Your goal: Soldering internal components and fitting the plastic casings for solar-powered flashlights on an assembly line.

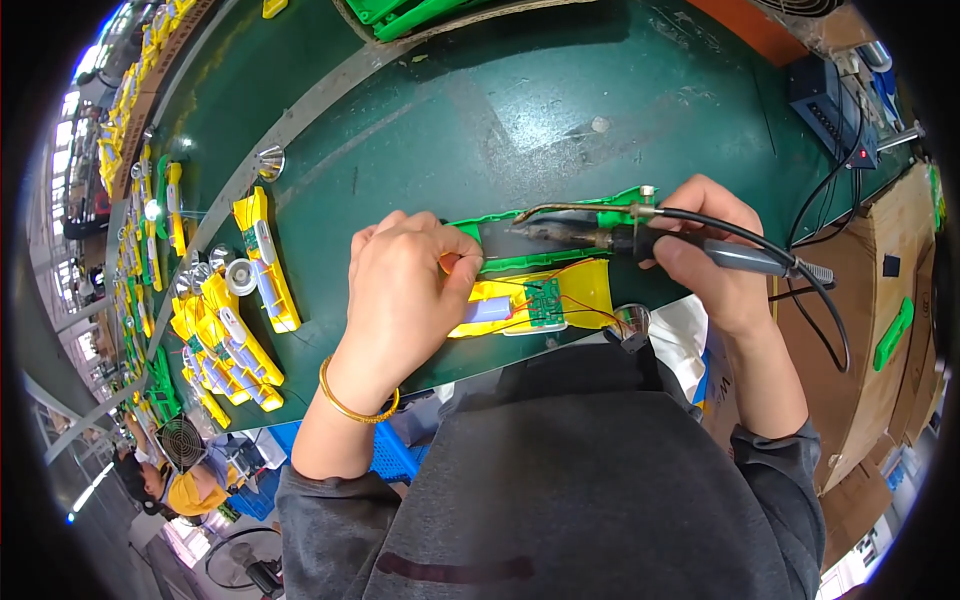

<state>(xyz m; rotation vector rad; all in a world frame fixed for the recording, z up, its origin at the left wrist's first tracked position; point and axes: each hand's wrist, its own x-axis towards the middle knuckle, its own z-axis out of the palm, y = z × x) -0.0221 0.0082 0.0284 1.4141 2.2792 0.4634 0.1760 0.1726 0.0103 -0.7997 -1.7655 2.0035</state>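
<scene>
A soldering iron (700,250) with a curved metal wire-feed tube is gripped in my right hand (722,275); its tip points left over a long green plastic shell (535,263). My left hand (408,270) is closed at that shell's left end, thumb and index finger pinched together. What they pinch is hidden, apart from a bit of red-orange beside the fingertips. Nearer to me lies a yellow plastic shell (592,282) with a purple battery cell (488,309), a green circuit board (544,300) and thin red wires. A silvery reflector (632,322) sits by its right end.
Several yellow assemblies (225,345) are grouped on the left of the green table (420,140). One loose reflector (271,161) lies farther back. A box of green parts (400,20) stands at the far edge. At right are a blue power unit (828,105), cables and cardboard (860,330).
</scene>
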